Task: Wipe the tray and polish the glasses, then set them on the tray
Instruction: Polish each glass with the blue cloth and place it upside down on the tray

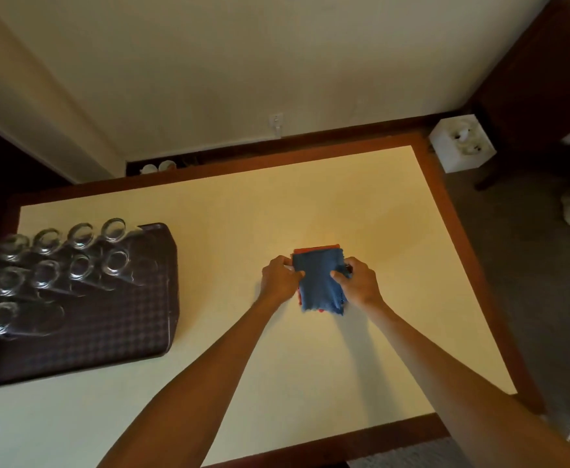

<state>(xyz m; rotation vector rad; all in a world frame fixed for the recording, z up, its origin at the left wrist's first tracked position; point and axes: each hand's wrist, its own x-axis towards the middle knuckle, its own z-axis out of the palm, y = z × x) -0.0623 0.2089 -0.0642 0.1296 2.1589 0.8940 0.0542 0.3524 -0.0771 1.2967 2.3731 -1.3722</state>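
Both hands out over the middle of the counter [243, 214], working one folded blue cloth [319, 282]. On the cloth's left edge, the left hand [278, 280], thumb laid over the top and fingers curled round the edge. On the right edge, the right hand [361, 282], mirroring it. Each grip closed on the blue cloth, nothing else in either. Held that way most likely to square the fold or press it flat, with a hand at each side keeping the layers together.

Under the blue, an orange cloth [317, 248], showing only as a strip at the far edge and a sliver near the lower corner. Hard to say whether a separate rag or part of the same bundle.

Far to the left, well apart from the hands: the dark patterned tray [107, 339], flat on the counter, with the glasses [80, 265] standing in rows. Grouped toward the tray's far and left part, leaving the near right portion bare. Judging by that, glasses already set down and the cloth work looking like tidying at the close, though a start on polishing equally possible.

Number of glasses unclear: cut off by the left border of the view and blurring into one another. Far row close to the tray's rim, on it or just behind it, impossible to tell. Fingertips of both hands hidden behind the cloth. Tray's left end out of view as well.
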